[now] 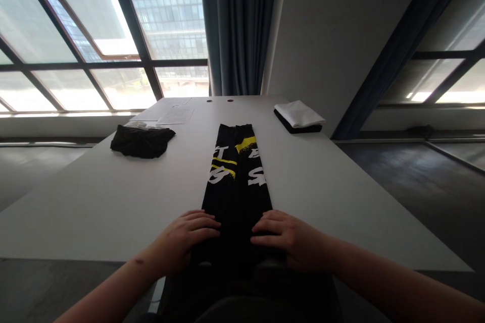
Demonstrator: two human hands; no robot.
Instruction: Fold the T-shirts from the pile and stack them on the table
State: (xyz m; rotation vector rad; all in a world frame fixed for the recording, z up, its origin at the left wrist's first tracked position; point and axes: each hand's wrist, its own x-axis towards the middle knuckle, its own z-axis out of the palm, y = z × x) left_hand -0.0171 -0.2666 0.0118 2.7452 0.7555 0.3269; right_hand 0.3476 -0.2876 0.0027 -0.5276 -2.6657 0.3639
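A black garment with white letters and yellow streaks lies flat, folded lengthwise into a long narrow strip. It runs from the middle of the table to the near edge, widening toward me. It looks like a printed T-shirt, though no sleeves or collar show clearly. My left hand rests on the strip's lower left side, fingers stretched out over the cloth. Opposite it, my right hand lies on the lower right side with its fingers also extended. Both thumbs are hidden. The cloth's bottom end blends into the shadow at the table edge.
The white table extends away toward the curtain. A crumpled black cloth sits at left, with paper sheets behind it. At back right, a folded white cloth is stacked on a black one.
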